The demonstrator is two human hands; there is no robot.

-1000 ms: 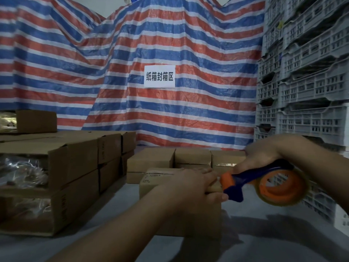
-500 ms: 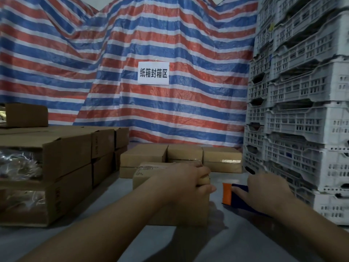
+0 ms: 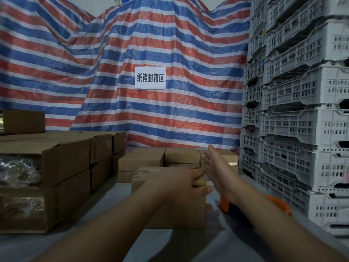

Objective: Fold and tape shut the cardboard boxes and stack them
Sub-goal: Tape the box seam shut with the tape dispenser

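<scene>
Cardboard box, frame centre
Left hand grips its top edge; right hand flat, empty (tape dispenser lies beneath).

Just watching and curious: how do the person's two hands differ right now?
The left hand grips the top corner of the cardboard box, fingers curled over its edge; the right hand holds nothing, fingers straight and reaching forward. The left rests on the box; the right is in the air above the tape dispenser. Both are bare.
</scene>
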